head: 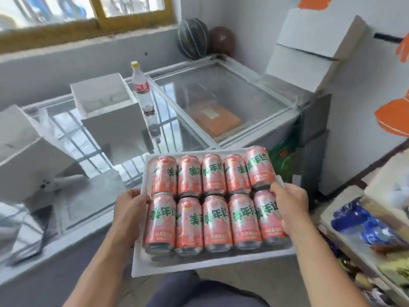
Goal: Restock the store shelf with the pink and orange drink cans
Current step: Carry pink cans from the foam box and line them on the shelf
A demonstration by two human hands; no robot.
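A white foam tray [181, 263] is held in the air in front of me, carrying several pink and orange drink cans [217, 220] lying in two rows, green lettering facing up. My left hand [130, 207] grips the tray's left rim, thumb on top. My right hand [287, 207] grips the right rim, thumb curled over by the end cans. The store shelf [363, 238] shows at the lower right, stocked with blue packets and other goods.
Glass-topped chest freezers [221, 94] stand ahead, with white foam boxes [106, 103] and a clear bottle [143, 94] on top. More foam boxes [309, 52] are stacked at the right wall. Two balls [192, 38] rest in the far corner.
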